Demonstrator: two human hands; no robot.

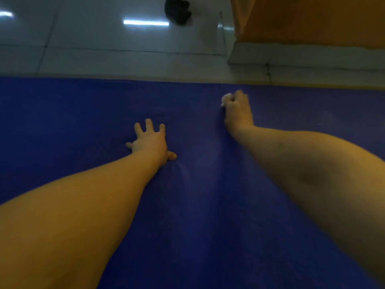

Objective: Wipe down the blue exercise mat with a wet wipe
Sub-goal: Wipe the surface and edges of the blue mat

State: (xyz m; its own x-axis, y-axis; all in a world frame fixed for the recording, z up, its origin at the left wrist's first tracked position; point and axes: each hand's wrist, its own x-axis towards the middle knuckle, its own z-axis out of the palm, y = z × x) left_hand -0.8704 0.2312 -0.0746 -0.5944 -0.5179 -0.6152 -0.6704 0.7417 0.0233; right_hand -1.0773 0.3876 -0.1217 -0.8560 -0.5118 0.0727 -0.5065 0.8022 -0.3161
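**Two hands down on the blue exercise mat (198, 205)**

Blue exercise mat spreads beneath both hands and fills most of the view, its far edge just beyond the right hand's knuckles. Past that edge, ahead of both hands, lies a glossy tiled floor (104, 59). An orange wall (312, 17) with a pale base rises ahead and to the right of the right hand.

The left hand (151, 140) lies flat on the mat, fingers straight and spread, thumb out sideways, holding nothing. The right hand (237, 110) sits farther forward and to the right, apart from the left, clenched around a wet wipe on the mat.

A dark object (177, 10), too blurred to identify, sits on the floor far ahead of both hands. Of the wet wipe (226, 98), only a white bit shows at the left of the right hand's knuckles.
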